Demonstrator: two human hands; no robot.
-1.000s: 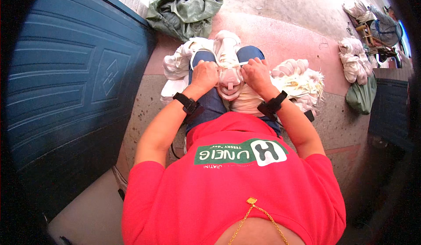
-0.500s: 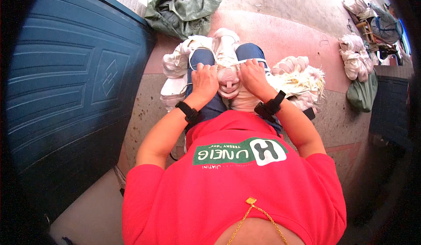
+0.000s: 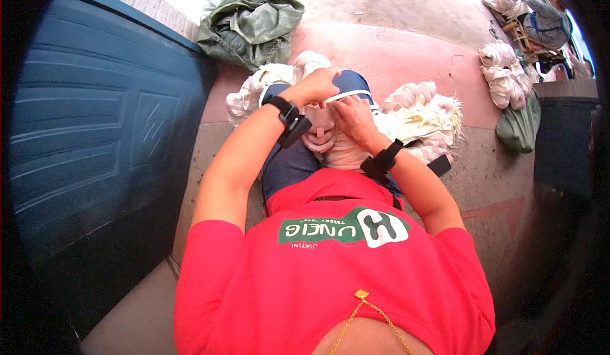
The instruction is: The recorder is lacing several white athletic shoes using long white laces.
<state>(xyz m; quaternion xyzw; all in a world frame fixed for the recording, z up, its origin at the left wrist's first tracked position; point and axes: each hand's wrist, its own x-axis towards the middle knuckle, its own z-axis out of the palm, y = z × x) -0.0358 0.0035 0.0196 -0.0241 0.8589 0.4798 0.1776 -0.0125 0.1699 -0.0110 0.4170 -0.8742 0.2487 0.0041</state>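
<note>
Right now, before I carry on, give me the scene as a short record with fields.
Left hand: just beyond the right hand, grip unclear
Right hand: fingertips at the white lace, hold partly hidden
Lace: crosses the right knee
Shoe: pink and white, between the legs, partly covered by the hands
Right of legs: pale bundle with frayed yellowish strands
Beyond left knee: crumpled green sack
Left side: blue panelled door

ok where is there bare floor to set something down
Pink floor between green sack and far-right bundle; grey floor between near-right bundle and green bag. Crowded: the lap, with left hand and right hand close together at a shoe.
</note>
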